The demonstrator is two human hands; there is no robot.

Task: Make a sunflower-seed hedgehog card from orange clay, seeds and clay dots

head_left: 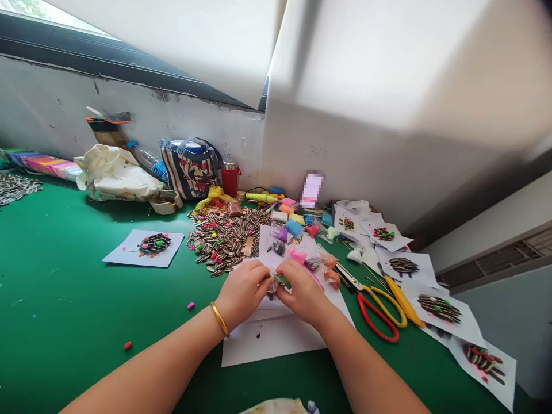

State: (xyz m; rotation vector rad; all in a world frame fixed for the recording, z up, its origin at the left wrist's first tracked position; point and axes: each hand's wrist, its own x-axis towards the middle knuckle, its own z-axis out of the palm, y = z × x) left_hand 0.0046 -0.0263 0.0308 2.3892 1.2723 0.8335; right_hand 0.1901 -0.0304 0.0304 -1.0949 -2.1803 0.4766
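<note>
My left hand [245, 288], with a gold bangle at the wrist, meets my right hand [305, 289] over white paper [276, 345]. Both are closed, fingertips pinching a small clear plastic bag [276, 280] from either side. A bit of green shows by the bag; the rest of it is hidden by my fingers. Just beyond my hands lie small bags of coloured clay, among them a pink one [297, 256] and a purple one [280, 233]. A heap of striped sunflower seeds [228, 236] spreads behind my left hand, dotted with coloured pieces.
Scissors with red and yellow handles [379, 310] and a yellow cutter [404, 302] lie right of my hand. Several seed-picture cards [457, 315] line the right edge; another card [125, 250] lies left. A striped bag [190, 169], white bag [118, 175] and red bottle [230, 179] stand along the wall.
</note>
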